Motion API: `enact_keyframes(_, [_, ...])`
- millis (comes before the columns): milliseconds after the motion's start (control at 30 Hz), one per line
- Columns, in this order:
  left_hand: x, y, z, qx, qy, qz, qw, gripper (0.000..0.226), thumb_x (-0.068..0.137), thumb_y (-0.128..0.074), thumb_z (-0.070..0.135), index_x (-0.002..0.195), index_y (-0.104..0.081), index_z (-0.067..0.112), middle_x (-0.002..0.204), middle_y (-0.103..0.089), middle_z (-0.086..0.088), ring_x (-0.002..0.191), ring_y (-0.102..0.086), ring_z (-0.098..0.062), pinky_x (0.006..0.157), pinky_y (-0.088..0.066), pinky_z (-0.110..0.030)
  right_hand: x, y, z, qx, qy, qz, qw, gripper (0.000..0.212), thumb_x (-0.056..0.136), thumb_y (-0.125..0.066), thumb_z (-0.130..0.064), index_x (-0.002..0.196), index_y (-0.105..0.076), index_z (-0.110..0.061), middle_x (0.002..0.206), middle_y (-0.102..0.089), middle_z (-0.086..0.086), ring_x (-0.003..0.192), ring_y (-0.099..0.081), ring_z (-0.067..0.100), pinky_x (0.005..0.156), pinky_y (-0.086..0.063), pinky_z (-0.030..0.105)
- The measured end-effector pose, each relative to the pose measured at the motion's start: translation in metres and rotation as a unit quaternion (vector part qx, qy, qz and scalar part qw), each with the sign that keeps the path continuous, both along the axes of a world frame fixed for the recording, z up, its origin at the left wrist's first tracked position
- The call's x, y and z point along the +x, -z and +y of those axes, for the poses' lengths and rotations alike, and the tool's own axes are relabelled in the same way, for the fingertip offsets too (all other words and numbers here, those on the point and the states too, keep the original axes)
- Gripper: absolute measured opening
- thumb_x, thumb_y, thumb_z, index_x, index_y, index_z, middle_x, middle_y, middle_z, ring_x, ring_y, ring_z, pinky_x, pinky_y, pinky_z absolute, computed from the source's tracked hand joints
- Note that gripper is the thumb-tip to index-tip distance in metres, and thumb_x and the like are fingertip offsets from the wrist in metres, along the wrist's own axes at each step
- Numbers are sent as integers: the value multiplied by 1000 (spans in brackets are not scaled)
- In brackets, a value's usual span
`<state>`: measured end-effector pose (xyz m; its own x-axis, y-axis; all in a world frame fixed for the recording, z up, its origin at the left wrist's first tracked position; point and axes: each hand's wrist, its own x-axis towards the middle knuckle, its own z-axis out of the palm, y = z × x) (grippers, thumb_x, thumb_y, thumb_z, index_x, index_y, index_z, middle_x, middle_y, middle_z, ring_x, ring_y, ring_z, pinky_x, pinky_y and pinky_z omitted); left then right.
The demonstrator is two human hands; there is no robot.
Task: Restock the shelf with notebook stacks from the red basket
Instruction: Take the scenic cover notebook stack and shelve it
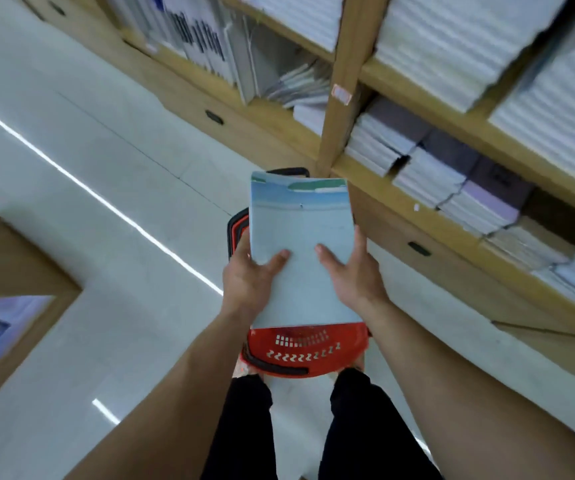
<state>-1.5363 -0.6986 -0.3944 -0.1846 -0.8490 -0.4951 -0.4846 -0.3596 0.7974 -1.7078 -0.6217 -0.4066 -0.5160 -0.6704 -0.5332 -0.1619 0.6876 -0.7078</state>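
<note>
Both hands hold one notebook stack (301,251) in front of the body, above the red basket (305,351). The left hand (249,278) grips the left edge of the stack, with the thumb pressed flat on the pale blue cover and the other fingers hidden under it. The right hand (355,275) grips the right edge in the same way, thumb on top, fingers underneath and out of sight. So each hand is closed around its side of the stack, not open.

The stack is held nearly flat, its far end pointing toward the shelf (403,174). The cover is light blue with a darker band and some green near the far edge. How many notebooks are in the stack I cannot tell, because only the top cover shows.

The basket stands on the white floor (89,188), just in front of the black trousers (358,427), and the stack covers most of its inside. Its black handle (289,172) shows beyond the far end of the stack.

The wooden shelf is to the right, already filled with piles of notebooks (428,174) in white, grey and purple. Below it are drawers (417,249) with dark handles.
</note>
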Motion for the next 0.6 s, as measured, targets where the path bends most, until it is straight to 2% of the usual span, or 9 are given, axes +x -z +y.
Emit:
enact_keyframes(67, [2,-34,-3,-15,12,22,1000,57,82,-76,49,133,-52,48,110,-71,15,88,-72,-9,77,-62,-33,3,-38,1,-13,16,16,1000,89,85,-64,-66,156,-22,-32,143,-55,-3,129,-55,20,97,-42,27])
enact_keyframes(133, [3,-71,-6,-38,29,32,998,53,83,-76,46,131,-52,46,109,-71,16,90,-72,-9,79,-61,-36,7,-74,4,-37,38,30,998,92,74,-61,-79,150,-29,-40,138,-60,-5,124,-59,18,102,-48,39])
enact_keyframes(200, [5,-107,-8,-52,50,51,996,50,84,-76,42,130,-54,43,105,-71,20,89,-72,-7,80,-61,-37,9,-108,9,-63,60,26,996,84,71,-65,-79,142,-37,-44,132,-63,-12,118,-63,12,102,-51,43])
enact_keyframes(367, [-3,-182,-7,-65,107,82,989,54,81,-79,41,131,-58,39,106,-73,13,90,-72,-9,83,-60,-37,11,-189,27,-88,121,38,988,72,71,-69,-73,130,-43,-42,119,-68,-16,105,-68,10,95,-55,43])
enact_keyframes(433, [-14,-206,-5,-81,136,78,984,55,81,-79,40,132,-59,36,105,-72,11,91,-70,-11,83,-58,-34,7,-214,38,-82,141,48,985,69,75,-69,-70,132,-43,-39,117,-68,-14,102,-67,12,94,-54,38])
enact_keyframes(533, [-38,-227,3,-77,160,87,980,45,79,-81,39,120,-67,32,97,-74,12,87,-72,-11,83,-59,-37,-8,-243,62,-77,162,65,982,65,82,-69,-63,134,-43,-34,115,-66,-11,104,-66,17,93,-52,35])
enact_keyframes(600, [-61,-234,15,-74,184,94,976,43,73,-79,49,111,-71,30,95,-77,10,85,-74,-13,81,-61,-43,-26,-255,82,-79,177,82,978,65,83,-69,-62,135,-43,-33,115,-66,-9,107,-65,20,95,-51,36])
